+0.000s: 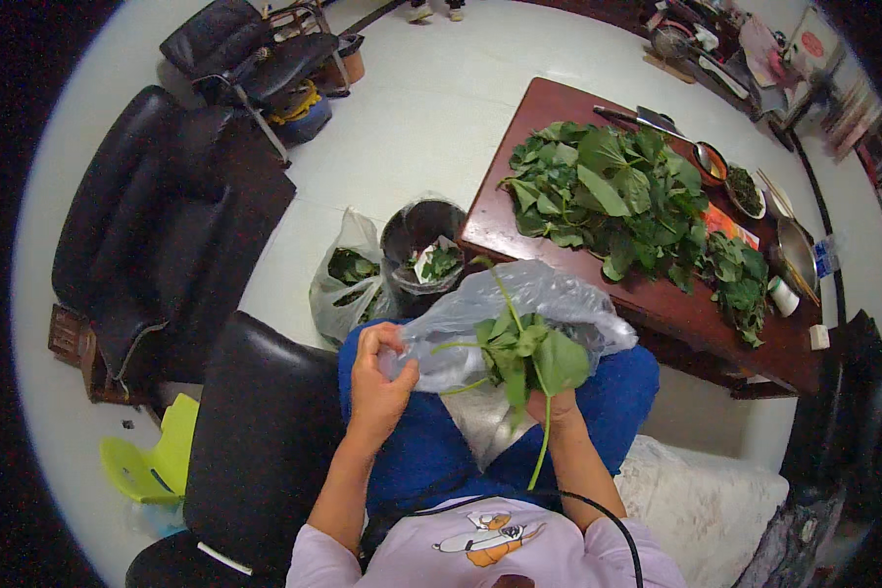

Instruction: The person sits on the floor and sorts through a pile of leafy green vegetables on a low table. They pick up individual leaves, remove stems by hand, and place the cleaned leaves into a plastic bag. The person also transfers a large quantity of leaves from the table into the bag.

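Note:
A clear plastic bag is spread across my lap. My left hand pinches its left edge between thumb and fingers. Over the bag, a bunch of green leaves with long stems rises from my right hand, which is partly hidden beneath the leaves and closed around them. One pale stem hangs down past the right wrist. A large heap of leafy greens lies on the reddish-brown wooden table at the front right, with a smaller bunch at its right side.
Beyond my left knee stand a black bin with scraps and a plastic bag of greens. The table's far side holds bowls, chopsticks and a ladle. Black chairs flank me on the left. A person's feet show at the top.

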Demonstrator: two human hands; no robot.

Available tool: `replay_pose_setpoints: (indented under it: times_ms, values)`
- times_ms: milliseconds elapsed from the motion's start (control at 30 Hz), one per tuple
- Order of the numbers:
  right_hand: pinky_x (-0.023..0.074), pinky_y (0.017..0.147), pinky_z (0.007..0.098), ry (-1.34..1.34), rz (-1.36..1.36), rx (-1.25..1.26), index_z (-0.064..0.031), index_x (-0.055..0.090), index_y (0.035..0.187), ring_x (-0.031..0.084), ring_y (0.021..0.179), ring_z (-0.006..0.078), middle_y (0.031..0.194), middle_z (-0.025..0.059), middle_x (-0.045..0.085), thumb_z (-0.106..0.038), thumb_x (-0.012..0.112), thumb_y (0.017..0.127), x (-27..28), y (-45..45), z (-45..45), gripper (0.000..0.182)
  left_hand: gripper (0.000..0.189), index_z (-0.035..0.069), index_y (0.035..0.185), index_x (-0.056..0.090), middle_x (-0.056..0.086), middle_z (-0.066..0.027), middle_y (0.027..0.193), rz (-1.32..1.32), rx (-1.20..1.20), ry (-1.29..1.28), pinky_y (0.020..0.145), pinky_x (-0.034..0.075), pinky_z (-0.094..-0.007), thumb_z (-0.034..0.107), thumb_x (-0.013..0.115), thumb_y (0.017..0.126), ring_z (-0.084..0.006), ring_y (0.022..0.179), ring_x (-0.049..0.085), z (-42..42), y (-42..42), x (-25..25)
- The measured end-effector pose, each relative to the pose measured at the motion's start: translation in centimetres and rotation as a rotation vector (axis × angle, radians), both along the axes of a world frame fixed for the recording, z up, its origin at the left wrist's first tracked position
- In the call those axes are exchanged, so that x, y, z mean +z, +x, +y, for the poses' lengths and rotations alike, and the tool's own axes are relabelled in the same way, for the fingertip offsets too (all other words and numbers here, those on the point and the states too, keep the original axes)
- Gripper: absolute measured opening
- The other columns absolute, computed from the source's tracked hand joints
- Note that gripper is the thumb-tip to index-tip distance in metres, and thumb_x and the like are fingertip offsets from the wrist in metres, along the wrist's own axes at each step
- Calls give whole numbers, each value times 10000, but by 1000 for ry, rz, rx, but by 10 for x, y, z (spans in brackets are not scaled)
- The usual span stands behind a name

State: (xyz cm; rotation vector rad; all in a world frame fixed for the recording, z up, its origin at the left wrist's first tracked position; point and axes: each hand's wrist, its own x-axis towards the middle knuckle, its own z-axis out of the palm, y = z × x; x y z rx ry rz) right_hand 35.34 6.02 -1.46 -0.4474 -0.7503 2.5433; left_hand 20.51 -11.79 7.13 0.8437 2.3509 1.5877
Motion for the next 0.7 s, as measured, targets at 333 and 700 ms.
replay_pose_setpoints:
  times_ms: [333,700]
  values:
    - [471,811,267,130,-24,8,-39,590,1060,605,930,141,1008,39,640,-188,537,883,38,-17,22,238,188,-41,981,521,603,-165,1028,-33,213,-556,850,449,-346,12,561,805,-294,885,599,-39,-3,24]
    - [405,647,307,1134,-274,512,25,558,795,487,711,129,730,52,516,-159,557,854,56,-41,28,193,296,64,1211,527,627,-92,932,-1114,150,762,658,524,-298,91,473,921,-158,751,603,-34,13,16]
